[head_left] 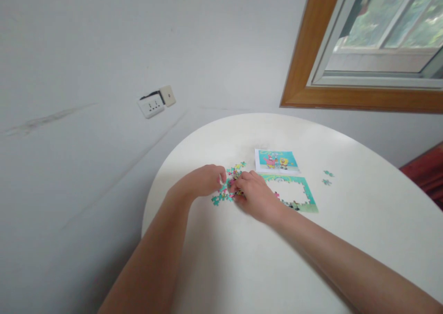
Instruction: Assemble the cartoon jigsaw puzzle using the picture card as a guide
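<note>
A pile of small jigsaw puzzle pieces [224, 195], mostly teal with bits of pink and yellow, lies on the white round table [207, 258]. At its left edge is my left hand [208, 180], fingers curled into a pinch; a pale bit shows at the fingertips, too small to make out. My right hand [255, 193] reaches over the pile's right side, thumb and bent fingers apart and touching pieces. Its wrist overlaps the left part of a teal puzzle frame [311, 198] with a white middle. Some pieces are hidden under the fingers.
Behind the frame lies a picture card [277, 160] with a pink and a yellow cartoon figure. Two loose teal pieces [326, 182] sit apart at the right. A wall with a socket [151, 105] borders the table at the left, and a wood-framed window [363, 98] is beyond.
</note>
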The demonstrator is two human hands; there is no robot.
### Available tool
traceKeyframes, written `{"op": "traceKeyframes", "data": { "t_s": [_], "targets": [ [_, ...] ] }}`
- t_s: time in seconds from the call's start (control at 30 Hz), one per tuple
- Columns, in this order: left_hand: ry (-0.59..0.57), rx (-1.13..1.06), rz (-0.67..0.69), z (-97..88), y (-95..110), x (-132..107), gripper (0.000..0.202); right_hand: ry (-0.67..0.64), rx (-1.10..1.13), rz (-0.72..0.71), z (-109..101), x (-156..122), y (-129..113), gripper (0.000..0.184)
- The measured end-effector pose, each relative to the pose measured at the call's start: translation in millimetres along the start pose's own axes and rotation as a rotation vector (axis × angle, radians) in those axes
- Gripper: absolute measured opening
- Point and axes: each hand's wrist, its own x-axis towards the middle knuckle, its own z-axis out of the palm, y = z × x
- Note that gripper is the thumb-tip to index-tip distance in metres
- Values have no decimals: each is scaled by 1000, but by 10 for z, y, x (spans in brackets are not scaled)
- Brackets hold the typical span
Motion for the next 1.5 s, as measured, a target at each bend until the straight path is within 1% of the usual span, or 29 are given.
{"op": "traceKeyframes", "data": {
  "t_s": [0.17,0.27,0.47,0.57,0.67,0.8,0.9,1.07,1.17,1.3,1.4,1.5],
  "targets": [
    [3,-13,-6,5,7,12,26,21,101,-35,8,6,58,14],
    [1,-25,-6,-6,19,4,26,32,115,-33,7,16,68,13],
    [-14,-26,-46,-32,1,-29,27,9,16,22,-38,9,72,13],
    [-26,-10,-30,-9,-51,-24,25,5,-18,25,-64,31,71,18],
    [-44,-25,-2,11,-83,-16,21,13,-15,-14,-67,98,59,21],
    [-65,-34,-21,-5,-67,-27,17,-21,-75,-100,-29,210,25,23],
    [-70,-18,-26,-25,-56,-34,17,-35,-125,-103,-1,260,2,21],
    [-55,-19,12,-14,-43,-15,16,-60,-122,-66,-16,271,14,19],
    [-57,-31,-1,0,18,2,17,-80,-120,-47,-55,260,47,20],
    [-30,-42,-4,11,81,21,14,-88,-141,-25,-110,248,101,20],
    [-31,-67,8,5,45,26,15,-101,-122,-35,-142,249,146,19],
    [-26,-73,-6,-10,-34,24,17,-72,-106,-51,-163,253,178,23]
  ]
}}
